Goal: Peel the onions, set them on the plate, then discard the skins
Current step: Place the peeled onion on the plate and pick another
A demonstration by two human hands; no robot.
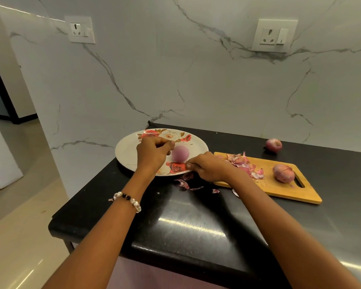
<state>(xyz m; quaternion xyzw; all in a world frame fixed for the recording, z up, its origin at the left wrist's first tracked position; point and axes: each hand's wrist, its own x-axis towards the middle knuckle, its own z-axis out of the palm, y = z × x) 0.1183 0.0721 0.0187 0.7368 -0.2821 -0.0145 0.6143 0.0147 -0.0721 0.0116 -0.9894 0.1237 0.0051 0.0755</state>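
Blurring peeled onion [180, 155] on plate [125, 151], just beside curled, empty-looking fingers [165, 146].

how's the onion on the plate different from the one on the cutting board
The onion on the plate is peeled: smooth, pale pink and blurred, as if moving. The onion on the cutting board wears its dry, papery reddish skin and looks sharp and at rest. The first lies on the floral plate between the two hands; the second lies alone on the wooden cutting board beside a heap of skins. Both are whole, roundish and of similar size.
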